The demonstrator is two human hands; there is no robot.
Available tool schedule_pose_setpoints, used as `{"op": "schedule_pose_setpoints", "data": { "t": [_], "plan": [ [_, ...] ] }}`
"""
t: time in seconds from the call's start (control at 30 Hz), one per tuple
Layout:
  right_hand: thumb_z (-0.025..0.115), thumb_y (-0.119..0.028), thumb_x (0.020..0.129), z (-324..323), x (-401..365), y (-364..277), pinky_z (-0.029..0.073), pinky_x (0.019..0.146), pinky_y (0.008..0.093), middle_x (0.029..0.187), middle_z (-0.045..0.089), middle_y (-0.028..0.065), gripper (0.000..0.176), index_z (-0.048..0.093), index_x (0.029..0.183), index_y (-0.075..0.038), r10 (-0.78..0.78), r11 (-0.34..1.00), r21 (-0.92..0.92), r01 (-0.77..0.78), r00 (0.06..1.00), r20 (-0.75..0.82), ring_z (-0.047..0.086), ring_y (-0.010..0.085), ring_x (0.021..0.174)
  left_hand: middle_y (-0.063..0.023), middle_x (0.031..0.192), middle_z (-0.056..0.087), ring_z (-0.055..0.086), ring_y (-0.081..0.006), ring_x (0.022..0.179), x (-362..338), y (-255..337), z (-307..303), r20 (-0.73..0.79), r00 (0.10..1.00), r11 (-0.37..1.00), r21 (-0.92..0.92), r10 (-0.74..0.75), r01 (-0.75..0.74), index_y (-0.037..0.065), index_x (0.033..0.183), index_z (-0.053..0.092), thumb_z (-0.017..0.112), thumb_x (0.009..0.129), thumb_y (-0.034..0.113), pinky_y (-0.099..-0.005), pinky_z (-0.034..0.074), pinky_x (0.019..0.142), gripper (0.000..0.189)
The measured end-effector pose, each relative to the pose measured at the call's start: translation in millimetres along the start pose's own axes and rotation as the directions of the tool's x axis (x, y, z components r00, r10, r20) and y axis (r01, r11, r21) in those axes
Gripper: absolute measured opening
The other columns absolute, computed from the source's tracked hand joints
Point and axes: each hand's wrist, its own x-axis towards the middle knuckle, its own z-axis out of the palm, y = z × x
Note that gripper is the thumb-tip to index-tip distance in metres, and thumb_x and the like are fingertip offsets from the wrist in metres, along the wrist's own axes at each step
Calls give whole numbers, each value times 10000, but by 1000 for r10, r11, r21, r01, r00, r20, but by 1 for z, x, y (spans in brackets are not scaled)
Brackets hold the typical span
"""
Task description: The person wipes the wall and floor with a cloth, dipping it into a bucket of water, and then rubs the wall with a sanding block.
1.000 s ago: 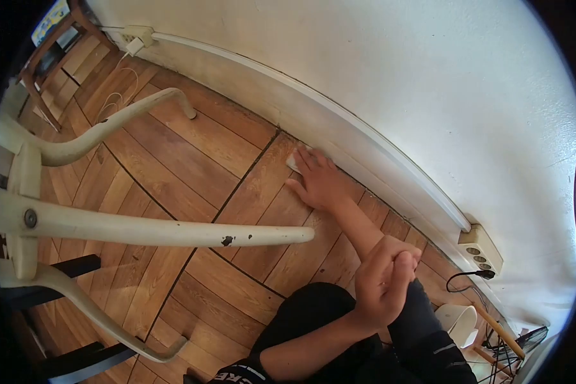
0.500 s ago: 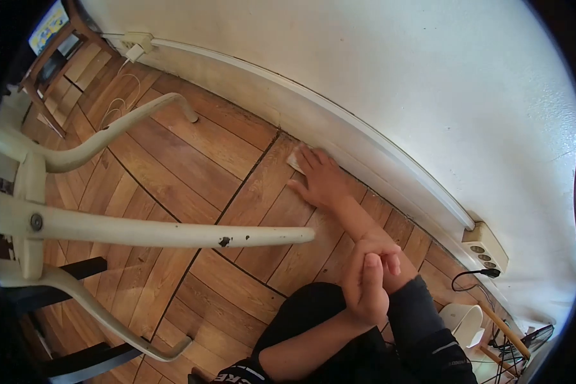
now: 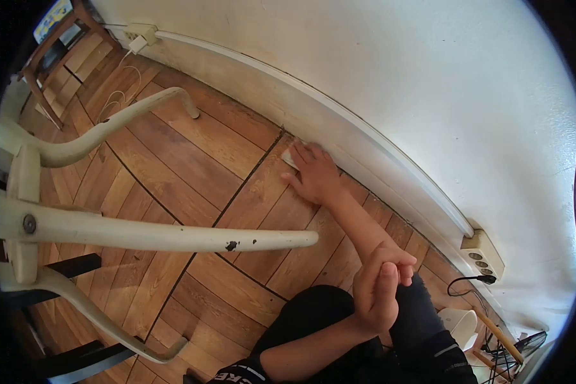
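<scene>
My right hand (image 3: 315,174) lies on the wooden floor (image 3: 294,221) close to the foot of the wall, fingers spread. Under its fingertips shows the edge of a small white cloth or wipe (image 3: 292,155); most of it is covered by the hand. My left hand (image 3: 381,288) is closed, thumb up and fingers curled, over my right forearm near the sleeve. Whether anything sits inside those fingers is hidden. The nearest furniture part is a cream metal leg (image 3: 173,235) with chipped paint, ending just left of my right forearm.
Other curved cream legs (image 3: 128,118) of the same base spread on the left. A wall socket strip (image 3: 483,255) with a black plug is at right, above a tangle of cables (image 3: 515,352). A white charger (image 3: 137,43) and a wooden chair (image 3: 48,70) stand far left.
My right hand has shifted slightly left and toward the wall with the white cloth. My left hand has moved a little up and right. The camera view has shifted slightly.
</scene>
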Motion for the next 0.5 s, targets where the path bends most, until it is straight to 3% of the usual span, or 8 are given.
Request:
{"op": "schedule_pose_setpoints", "data": {
  "t": [0.07, 0.27, 0.5],
  "plan": [
    [443, -506, 852, 8, 18, -7, 297, 1013, 410, 1401, 351, 110, 673, 390, 1321, -28, -10, 1000, -27, 8, 998, -67, 346, 296, 1235, -86, 749, 457, 440, -120, 601, 1, -2, -3, -2, 1000, 1000, 5, -12, 12, -22, 932, 492, 277, 978, 230, -239, 368, 568, 334],
    [437, -513, 850, 12, 20, -1, 297, 1011, 417, 1386, 375, 105, 676, 386, 1325, -33, -55, 998, 32, 58, 996, -73, 348, 292, 1233, -90, 745, 454, 439, -126, 600, 4, -4, -6, -3, 1000, 1000, 29, -9, 9, -22, 931, 488, 266, 981, 232, -244, 371, 571, 342],
    [473, -520, 830, -6, -54, 18, 302, 1006, 430, 1385, 376, 101, 697, 374, 1336, -51, 6, 1000, -26, -7, 998, -61, 355, 293, 1232, -83, 735, 448, 433, -124, 596, 1, 0, -2, -5, 999, 998, 42, 52, -52, -24, 926, 491, 272, 982, 237, -242, 366, 566, 345]
  ]
}}
